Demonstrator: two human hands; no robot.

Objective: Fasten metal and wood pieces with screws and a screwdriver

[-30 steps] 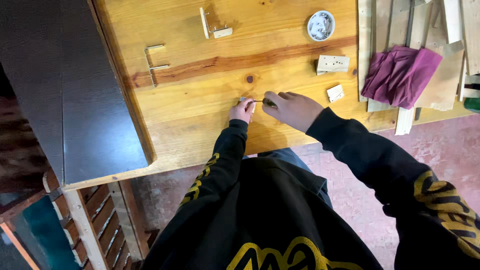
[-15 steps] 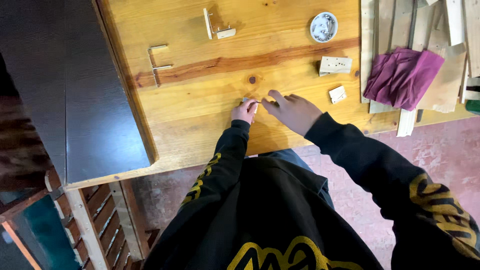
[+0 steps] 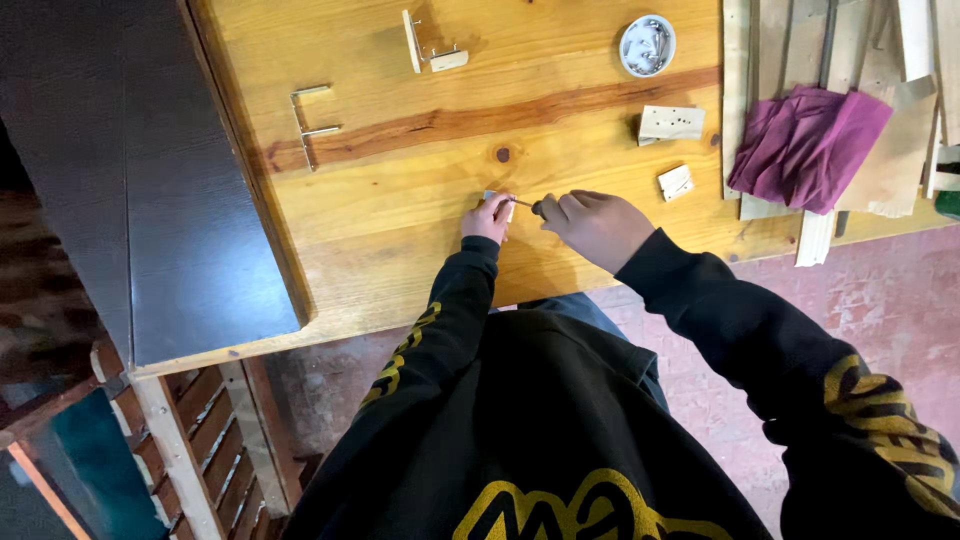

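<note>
Head view, looking down over a pale pine-plank desk [image 3: 400, 230] with a darker reddish band running across it. Left hand [image 3: 488, 219] is pinched on a small pale wooden block [image 3: 497, 201], pressing it flat to the desk near the front edge, just below a dark knot. Right hand [image 3: 598, 225] is closed around the dark handle of a thin metal driver tool [image 3: 528, 205], whose tip meets the block from the side; the exact tip contact is too small to make out. To do this well, judged from the pose: keep the block pinned hard so it cannot twist, keep the shaft level and in line with the hole, turn with the fingers rather than the wrist, and keep the left fingertips off the line of the tip. Toward the right edge lie two more pale wooden blocks [image 3: 671, 123], a round white dish of small metal parts [image 3: 647, 45] and a folded magenta cloth [image 3: 805, 145]. Two assembled wood-and-metal pieces [image 3: 312, 125] sit nearer the far left.
</note>
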